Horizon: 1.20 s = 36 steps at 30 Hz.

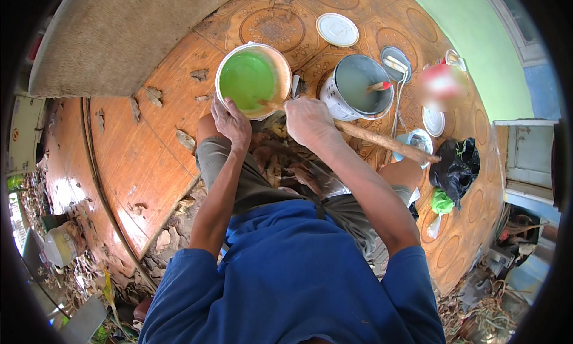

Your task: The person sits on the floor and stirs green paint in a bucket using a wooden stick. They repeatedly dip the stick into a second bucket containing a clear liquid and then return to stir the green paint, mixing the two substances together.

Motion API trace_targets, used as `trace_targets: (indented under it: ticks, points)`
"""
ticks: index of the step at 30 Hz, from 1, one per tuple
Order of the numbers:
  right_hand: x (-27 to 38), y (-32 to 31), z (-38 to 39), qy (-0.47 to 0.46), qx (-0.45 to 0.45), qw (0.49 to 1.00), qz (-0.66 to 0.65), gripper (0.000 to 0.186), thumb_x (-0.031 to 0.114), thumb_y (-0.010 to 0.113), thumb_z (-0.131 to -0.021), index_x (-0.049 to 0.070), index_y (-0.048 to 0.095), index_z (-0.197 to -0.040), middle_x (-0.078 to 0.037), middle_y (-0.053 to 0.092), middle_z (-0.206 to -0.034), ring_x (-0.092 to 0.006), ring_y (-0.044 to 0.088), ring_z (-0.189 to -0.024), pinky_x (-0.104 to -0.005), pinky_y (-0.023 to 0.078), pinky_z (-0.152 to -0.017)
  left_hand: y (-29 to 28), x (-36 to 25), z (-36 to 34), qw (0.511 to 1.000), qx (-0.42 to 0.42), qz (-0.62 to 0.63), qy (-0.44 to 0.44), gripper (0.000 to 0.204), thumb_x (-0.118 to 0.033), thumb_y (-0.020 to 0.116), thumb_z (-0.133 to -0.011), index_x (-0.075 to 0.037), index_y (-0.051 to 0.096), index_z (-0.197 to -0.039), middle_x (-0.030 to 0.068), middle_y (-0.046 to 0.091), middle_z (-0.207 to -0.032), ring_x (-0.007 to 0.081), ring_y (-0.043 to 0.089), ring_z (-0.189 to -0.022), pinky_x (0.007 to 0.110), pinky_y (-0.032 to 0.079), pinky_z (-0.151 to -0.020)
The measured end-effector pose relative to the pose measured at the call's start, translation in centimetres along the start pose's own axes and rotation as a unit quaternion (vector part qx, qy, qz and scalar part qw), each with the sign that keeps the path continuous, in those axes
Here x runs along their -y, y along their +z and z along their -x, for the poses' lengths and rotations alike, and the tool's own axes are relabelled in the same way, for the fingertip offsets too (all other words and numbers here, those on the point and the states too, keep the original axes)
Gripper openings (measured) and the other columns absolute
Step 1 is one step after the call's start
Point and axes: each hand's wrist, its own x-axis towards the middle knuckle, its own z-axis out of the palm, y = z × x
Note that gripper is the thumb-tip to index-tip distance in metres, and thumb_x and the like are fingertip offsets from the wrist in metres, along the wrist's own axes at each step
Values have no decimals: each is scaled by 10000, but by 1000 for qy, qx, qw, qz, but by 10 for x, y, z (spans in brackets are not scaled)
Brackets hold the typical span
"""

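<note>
A white bucket (283,63) of bright green paint (246,75) stands on the tiles in front of me. My left hand (231,124) grips the bucket's near-left rim. A long wooden stick (382,140) is in my right hand (309,122), with fingers wrapped round it. One end of the stick dips into the bucket at its near right side; the other reaches out to the right past my forearm. Just right of the bucket stands a second bucket (340,105) with greyish liquid and a red-tipped brush handle (378,87) leaning in it.
White lids (338,29) (433,122) lie on the tiled floor. A small light-blue tub (419,142), a black plastic bag (456,168) and a green bag (441,202) sit at the right. A green wall (477,63) rises beyond; a brown board (119,34) stands far left. Dry leaves (153,96) are scattered about.
</note>
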Motion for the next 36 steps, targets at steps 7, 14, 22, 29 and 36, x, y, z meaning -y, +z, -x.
trace_targets:
  ticks: [7,14,22,29,36]
  points:
    - [-6,-4,-13,35,16,999,-19,190,85,497,-815,18,674,-817,-185,665,-792,-292,667,-789,-386,529,-715,-1,6,0,1000,-2,-16,7,338,-241,445,-946,-19,523,-1190,176,561,-949,349,541,-915,425,421,-791]
    - [-10,-1,-12,53,-6,998,26,186,85,500,-808,12,671,-811,-202,659,-769,-307,668,-754,-405,531,-691,-2,-3,0,1000,-2,5,-7,330,-227,451,-944,-15,526,-1185,180,569,-994,347,542,-951,421,421,-820]
    - [-2,3,-12,27,-6,999,-34,184,78,498,-806,3,665,-819,-208,654,-767,-316,662,-750,-403,529,-691,-5,1,2,999,33,2,-31,378,-258,446,-946,-8,490,-1226,200,543,-1131,364,518,-1056,428,415,-886]
    - [-10,15,-5,33,-35,998,-28,185,72,487,-814,0,657,-839,-195,652,-749,-315,660,-734,-399,531,-683,-3,3,-1,1000,5,-9,-11,351,-233,448,-941,5,515,-1191,188,564,-1018,355,540,-964,420,421,-829]
    - [-16,11,-26,67,-27,997,-30,294,29,453,-827,-21,603,-1075,-215,637,-786,-314,654,-745,-408,534,-667,-3,-1,0,1000,15,-1,-2,365,-251,441,-944,-5,515,-1203,194,565,-1031,366,534,-979,432,416,-841]
